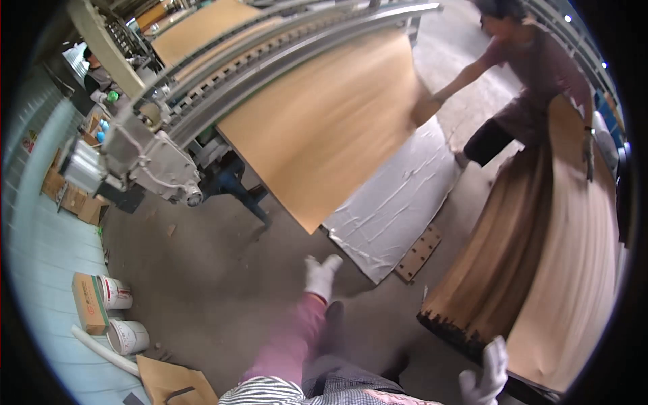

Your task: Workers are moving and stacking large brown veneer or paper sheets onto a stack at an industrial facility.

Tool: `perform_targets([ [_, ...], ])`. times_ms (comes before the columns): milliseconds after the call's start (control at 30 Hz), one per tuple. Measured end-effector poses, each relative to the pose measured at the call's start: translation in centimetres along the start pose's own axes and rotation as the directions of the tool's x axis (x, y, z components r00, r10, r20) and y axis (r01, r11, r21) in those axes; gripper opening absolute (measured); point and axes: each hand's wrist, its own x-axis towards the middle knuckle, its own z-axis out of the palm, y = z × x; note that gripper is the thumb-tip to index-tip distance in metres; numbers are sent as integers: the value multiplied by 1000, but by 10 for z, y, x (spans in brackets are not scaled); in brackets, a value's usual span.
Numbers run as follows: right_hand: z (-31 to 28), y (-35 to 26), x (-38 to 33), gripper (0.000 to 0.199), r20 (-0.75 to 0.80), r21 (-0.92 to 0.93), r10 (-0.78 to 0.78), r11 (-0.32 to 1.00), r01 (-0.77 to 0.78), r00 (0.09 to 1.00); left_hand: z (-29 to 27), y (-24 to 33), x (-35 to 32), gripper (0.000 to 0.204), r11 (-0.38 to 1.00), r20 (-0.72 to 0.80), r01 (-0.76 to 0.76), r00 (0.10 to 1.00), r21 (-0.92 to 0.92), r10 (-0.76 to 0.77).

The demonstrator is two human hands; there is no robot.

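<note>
My left hand (pixel 322 277), in a white glove, reaches forward with its fingers apart and nothing in it. Just beyond it is the near corner of a large tan wood sheet (pixel 317 128), and a gap shows between them. That sheet slants from under the machine's rollers over a white-wrapped flat block (pixel 398 202). My right hand (pixel 486 376), also gloved, is held open at the lower right. It is beside the near end of a tall pile of thin wood veneer sheets (pixel 499 250); whether it touches them I cannot tell.
Across from me a co-worker (pixel 540 67) has one hand on the sheet's far edge and the other at the veneer pile. A long roller machine (pixel 162 162) stands at the left. White buckets (pixel 127 336) and a cardboard box (pixel 89 304) line the pale wall.
</note>
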Motion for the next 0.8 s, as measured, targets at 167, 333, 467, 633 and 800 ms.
perform_targets([
  [167, 101, -47, 23, 49, 545, 288, 353, 773, -565, 760, -80, 19, 192, 111, 965, -330, -139, 921, 223, 209],
  [333, 136, -43, 44, 41, 662, 124, 482, 684, -719, 573, -89, 67, 306, 95, 978, -93, -147, 987, -148, 134],
  [467, 169, -35, 86, 49, 688, 218, 546, 473, -854, 478, -57, 68, 261, 30, 917, 185, 35, 982, -397, 43],
  [633, 255, 71, 102, 84, 558, 398, 705, 237, -886, 439, -51, 104, 110, 26, 944, 412, -99, 881, -316, 231],
  [800, 157, 67, 150, 51, 797, 589, 338, -622, -517, 501, -73, 181, -8, 28, 868, 290, -23, 938, -496, 191],
])
